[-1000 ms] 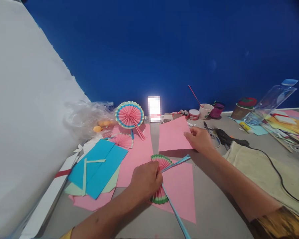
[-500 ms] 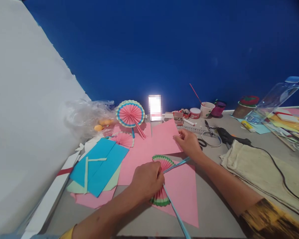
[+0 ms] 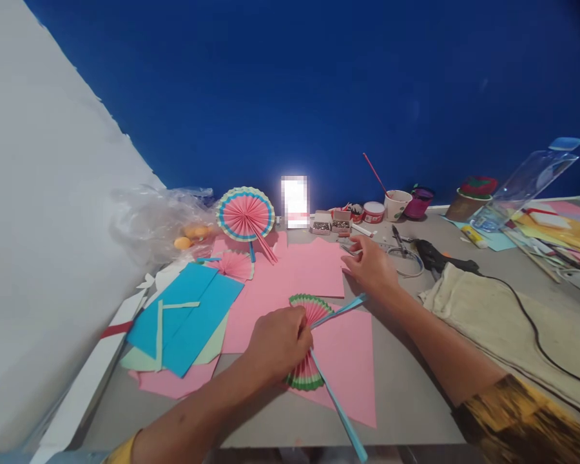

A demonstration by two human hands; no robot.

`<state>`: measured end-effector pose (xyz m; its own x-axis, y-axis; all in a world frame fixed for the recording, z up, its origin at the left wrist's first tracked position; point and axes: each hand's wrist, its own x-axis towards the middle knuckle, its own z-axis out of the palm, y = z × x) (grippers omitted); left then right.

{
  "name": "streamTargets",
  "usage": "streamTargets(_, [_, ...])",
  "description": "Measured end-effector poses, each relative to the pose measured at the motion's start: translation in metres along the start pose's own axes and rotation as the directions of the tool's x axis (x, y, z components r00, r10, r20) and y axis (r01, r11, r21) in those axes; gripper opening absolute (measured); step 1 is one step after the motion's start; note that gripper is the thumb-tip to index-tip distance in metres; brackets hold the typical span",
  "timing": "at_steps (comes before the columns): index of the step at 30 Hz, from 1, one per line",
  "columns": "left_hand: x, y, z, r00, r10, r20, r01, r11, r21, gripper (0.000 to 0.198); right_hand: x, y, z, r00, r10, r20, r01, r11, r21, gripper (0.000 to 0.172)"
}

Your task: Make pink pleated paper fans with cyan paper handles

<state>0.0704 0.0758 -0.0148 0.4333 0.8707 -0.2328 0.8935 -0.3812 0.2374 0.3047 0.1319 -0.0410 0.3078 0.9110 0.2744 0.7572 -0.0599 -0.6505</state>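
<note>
grey table (image 3: 406, 393) | strewn pink paper (image 3: 314, 267) | blue wall (image 3: 319, 90)

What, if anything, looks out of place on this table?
The clear bottle at the far right lies tilted on its side instead of standing; nothing looks spilled. The left hand grips a paper fan.

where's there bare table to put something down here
Bare grey table lies in front, between the near pink sheet and the cloth, though the right forearm crosses over it. A narrower strip lies front left, beside the white board. Crowded: the back edge around the cup and scissors, and the paper pile at left.
</note>
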Motion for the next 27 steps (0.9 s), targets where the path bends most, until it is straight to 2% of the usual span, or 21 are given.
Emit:
streamTargets(2, [0.0, 0.0, 0.0, 1.0, 0.005, -0.001, -0.005, 1.0, -0.001, 0.019, 0.0, 0.0, -0.006, 0.999, -0.044, -0.019, 0.045, 0.999, 0.011, 0.021])
streamTargets(3, [0.0, 0.0, 0.0, 1.0, 0.007, 0.0, -0.007, 1.0, 0.0, 0.02, -0.001, 0.0, -0.008, 0.998, -0.06, -0.01, 0.06, 0.998, 0.005, 0.017])
streamTargets(7, [0.001, 0.0, 0.0, 1.0, 0.004, 0.001, -0.004, 1.0, 0.007, 0.02, -0.006, -0.001, -0.009, 0.99, -0.034, 0.136, 0.053, 0.989, -0.139, 0.018])
streamTargets(10, [0.001, 0.001, 0.0, 1.0, 0.001, -0.01, -0.001, 1.0, 0.014, 0.019, -0.01, 0.0, -0.004, 0.961, -0.159, 0.227, 0.21, 0.953, -0.219, 0.022])
streamTargets(11, [0.0, 0.001, 0.0, 1.0, 0.001, -0.009, -0.001, 1.0, 0.017, 0.019, -0.011, 0.001, -0.002, 0.931, -0.245, 0.27, 0.305, 0.929, -0.208, 0.023])
streamTargets(13, [0.0, 0.001, -0.001, 1.0, 0.002, 0.0, -0.002, 1.0, 0.016, 0.018, -0.013, 0.001, 0.004, 0.827, -0.419, 0.374, 0.498, 0.856, -0.142, 0.022])
streamTargets(15, [0.0, 0.001, -0.001, 1.0, 0.003, 0.004, -0.003, 1.0, 0.007, 0.018, -0.014, 0.001, 0.01, 0.711, -0.535, 0.456, 0.628, 0.775, -0.071, 0.023])
streamTargets(16, [0.0, 0.001, -0.001, 1.0, 0.003, 0.003, -0.003, 1.0, 0.003, 0.018, -0.014, 0.0, 0.013, 0.671, -0.566, 0.479, 0.665, 0.745, -0.051, 0.025])
streamTargets(21, [0.0, 0.0, 0.002, 1.0, 0.013, -0.021, -0.013, 1.0, 0.001, 0.02, -0.012, -0.001, 0.023, 0.61, -0.629, 0.481, 0.717, 0.697, 0.001, 0.022])
streamTargets(23, [0.001, -0.001, 0.002, 1.0, 0.015, -0.02, -0.015, 1.0, 0.002, 0.019, -0.01, -0.001, 0.023, 0.618, -0.647, 0.447, 0.707, 0.706, 0.044, 0.021])
streamTargets(24, [0.0, -0.001, 0.002, 1.0, 0.019, -0.021, -0.019, 1.0, -0.001, 0.018, -0.009, 0.0, 0.021, 0.647, -0.644, 0.409, 0.684, 0.727, 0.061, 0.022])
streamTargets(27, [0.0, -0.002, 0.002, 0.999, 0.023, -0.027, -0.024, 1.0, -0.018, 0.018, -0.006, 0.003, 0.011, 0.784, -0.571, 0.242, 0.57, 0.818, 0.082, 0.026])
